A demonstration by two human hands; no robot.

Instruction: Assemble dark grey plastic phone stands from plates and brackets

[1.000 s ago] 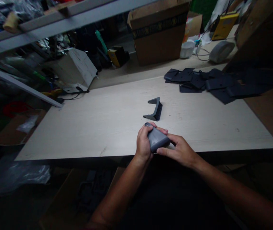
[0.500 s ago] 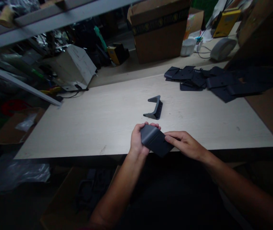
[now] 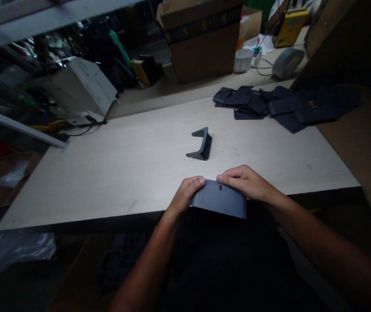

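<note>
At the table's front edge I hold a dark grey bent panel [image 3: 222, 198] with a small keyhole-shaped slot near its far edge. My left hand [image 3: 188, 190] grips its left end, thumb on top. On the upper right side, my right hand [image 3: 242, 182] pinches the far edge between thumb and fingers. The fingertips under the panel are hidden. Beyond my hands a dark U-shaped bracket [image 3: 205, 146] lies on the pale table [image 3: 107, 173], its open side facing left. Farther right is a pile of similar dark panels [image 3: 253, 102].
A large cardboard box [image 3: 205, 47] stands at the back, near a clear plastic cup [image 3: 243, 60] and a roll of tape [image 3: 288, 63]. A white metal box [image 3: 81, 89] sits back left by a slanted metal post [image 3: 19, 125]. Brown cardboard [image 3: 361, 147] borders the right side.
The panel has been turned in my hands, so its slotted lighter face now points up. My left hand has shifted from beneath to its left end. The view has swung slightly right.
</note>
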